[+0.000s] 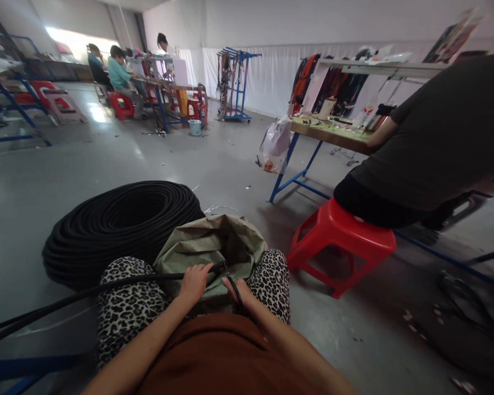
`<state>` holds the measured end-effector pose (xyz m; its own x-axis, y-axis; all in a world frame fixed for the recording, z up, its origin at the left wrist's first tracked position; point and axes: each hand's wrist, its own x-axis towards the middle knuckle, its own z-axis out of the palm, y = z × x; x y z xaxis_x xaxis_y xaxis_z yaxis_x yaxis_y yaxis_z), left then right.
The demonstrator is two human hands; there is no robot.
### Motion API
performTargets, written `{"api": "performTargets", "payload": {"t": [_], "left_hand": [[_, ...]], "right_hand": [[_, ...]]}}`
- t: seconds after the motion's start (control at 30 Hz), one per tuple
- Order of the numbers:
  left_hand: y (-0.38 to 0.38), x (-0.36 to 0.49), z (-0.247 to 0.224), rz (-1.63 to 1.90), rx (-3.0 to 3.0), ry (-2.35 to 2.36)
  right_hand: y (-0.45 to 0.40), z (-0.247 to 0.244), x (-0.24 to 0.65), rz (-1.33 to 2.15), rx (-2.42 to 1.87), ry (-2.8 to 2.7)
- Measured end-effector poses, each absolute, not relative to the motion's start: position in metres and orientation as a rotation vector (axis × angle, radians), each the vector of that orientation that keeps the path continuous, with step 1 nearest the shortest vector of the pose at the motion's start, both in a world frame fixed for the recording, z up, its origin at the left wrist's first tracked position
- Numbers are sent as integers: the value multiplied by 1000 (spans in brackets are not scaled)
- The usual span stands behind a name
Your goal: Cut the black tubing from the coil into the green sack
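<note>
My left hand (195,281) is closed around a thick black cord (135,278), close to the cord's right end. This cord runs off to the left across my knee. In my right hand (239,292) is a pair of black-handled cutters (233,283); their metal jaws are at the cord's end, and whether they touch it I cannot tell. Both hands are over the mouth of a green woven sack (181,247) between my knees. What lies inside the sack is hidden in shadow.
A large coil of black cord (78,236) lies on the floor at left. A person (444,131) sits close by on a red stool (354,236) at a workbench (337,137). Farther back are other seated people, a blue rack (241,88) and a small bucket (195,128).
</note>
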<state>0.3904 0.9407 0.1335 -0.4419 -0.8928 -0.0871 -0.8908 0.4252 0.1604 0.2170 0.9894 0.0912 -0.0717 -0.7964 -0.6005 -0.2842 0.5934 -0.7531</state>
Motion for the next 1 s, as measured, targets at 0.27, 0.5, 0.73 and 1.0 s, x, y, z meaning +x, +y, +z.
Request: {"api": "performTargets", "payload": {"t": [0.27, 0.5, 0.73, 1.0], "left_hand": [[940, 394, 133, -132, 1702, -2662], [940, 396, 134, -147, 1707, -2649], [938, 396, 130, -183, 1718, -2644], [936, 395, 131, -179, 1727, -2637]], "right_hand": [[989, 99, 219, -539, -878, 1664], [987, 91, 218, -503, -900, 1704], [985, 81, 217, -454, -1009, 1735], [984, 75, 215, -413, -1058, 1778]]}}
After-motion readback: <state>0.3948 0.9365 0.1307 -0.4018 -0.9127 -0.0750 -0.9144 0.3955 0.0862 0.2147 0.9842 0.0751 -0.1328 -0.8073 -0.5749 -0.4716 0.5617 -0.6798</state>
